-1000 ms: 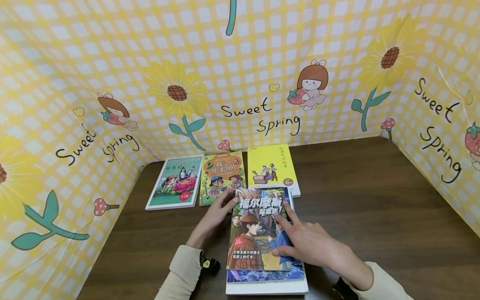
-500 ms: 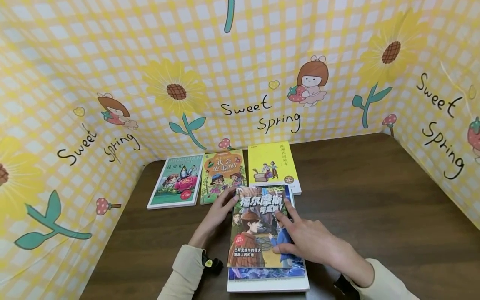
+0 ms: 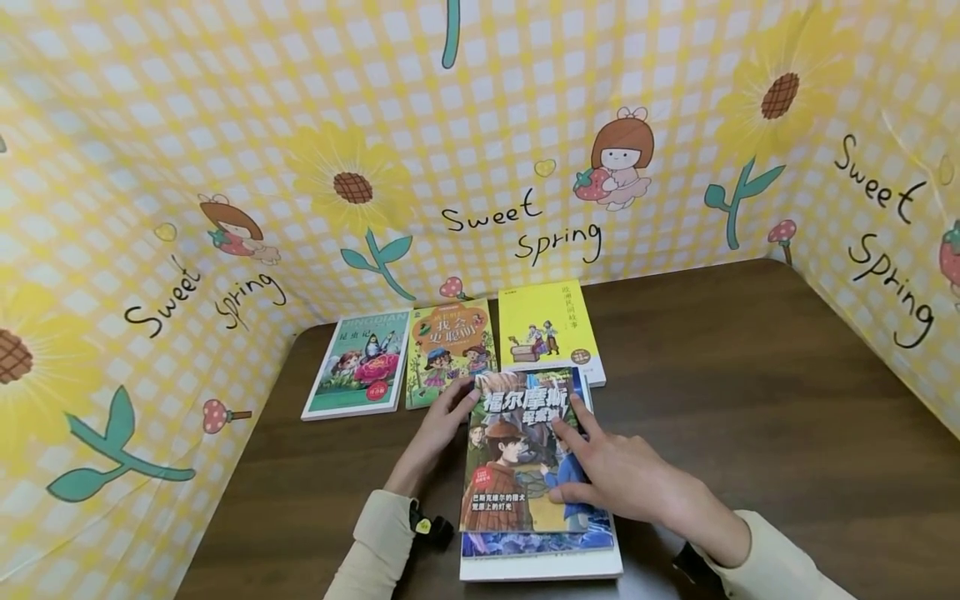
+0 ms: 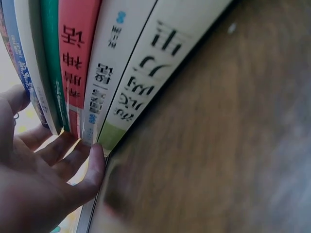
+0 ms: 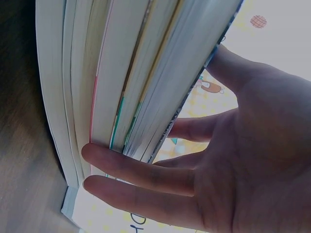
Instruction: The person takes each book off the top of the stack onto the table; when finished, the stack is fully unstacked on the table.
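A stack of several books stands before me, its top book [image 3: 498, 492] showing a boy in a brown cap. Beneath it show a blue-purple cover [image 3: 517, 543] and a white book [image 3: 540, 568] at the near end. My left hand [image 3: 438, 425] touches the far left corner; in the left wrist view its fingertips press the spine side, which includes a red spine [image 4: 75, 53]. My right hand [image 3: 630, 479] lies across the right edge, thumb and fingers on the top cover. In the right wrist view, other straight fingers [image 5: 136, 167] touch the page edges [image 5: 116, 73].
Behind the stack lie a green book [image 3: 356, 367] with a butterfly, an orange-and-green book [image 3: 450, 346] and a yellow book [image 3: 547, 329]. All rest on a dark wooden table [image 3: 720, 367]. A checked yellow cloth [image 3: 480, 150] hangs around the back and sides.
The head view has drifted slightly. Both hands and the stack keep nearly the same places relative to each other and to the books behind.
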The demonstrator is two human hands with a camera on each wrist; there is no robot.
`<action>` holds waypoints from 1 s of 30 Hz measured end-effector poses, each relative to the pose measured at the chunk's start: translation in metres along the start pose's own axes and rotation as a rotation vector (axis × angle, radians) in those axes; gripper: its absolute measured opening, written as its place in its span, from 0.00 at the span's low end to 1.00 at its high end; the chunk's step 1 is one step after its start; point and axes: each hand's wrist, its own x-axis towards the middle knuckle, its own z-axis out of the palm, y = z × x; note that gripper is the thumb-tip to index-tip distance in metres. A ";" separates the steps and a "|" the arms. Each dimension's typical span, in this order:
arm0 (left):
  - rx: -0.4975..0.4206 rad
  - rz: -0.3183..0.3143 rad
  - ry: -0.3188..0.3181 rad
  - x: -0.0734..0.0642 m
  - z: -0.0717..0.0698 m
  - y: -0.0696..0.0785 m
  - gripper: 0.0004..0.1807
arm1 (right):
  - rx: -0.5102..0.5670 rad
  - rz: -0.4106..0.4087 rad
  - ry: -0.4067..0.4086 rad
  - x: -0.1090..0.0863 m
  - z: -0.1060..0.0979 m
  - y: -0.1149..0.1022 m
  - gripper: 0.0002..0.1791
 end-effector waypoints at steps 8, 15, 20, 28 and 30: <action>0.013 -0.013 -0.023 -0.008 -0.004 0.015 0.27 | 0.034 0.004 0.007 -0.001 0.000 -0.002 0.49; 0.030 -0.003 -0.041 -0.005 -0.008 0.015 0.27 | 0.072 0.023 -0.001 -0.001 -0.002 -0.005 0.50; 0.032 -0.011 -0.046 -0.005 -0.008 0.014 0.27 | 0.101 0.028 -0.008 0.001 -0.002 -0.003 0.50; 0.025 -0.010 -0.047 -0.006 -0.008 0.011 0.29 | 0.167 0.026 -0.037 0.003 -0.006 0.003 0.49; 0.021 -0.010 -0.047 -0.006 -0.008 0.011 0.29 | 0.174 0.021 -0.039 0.003 -0.006 0.005 0.49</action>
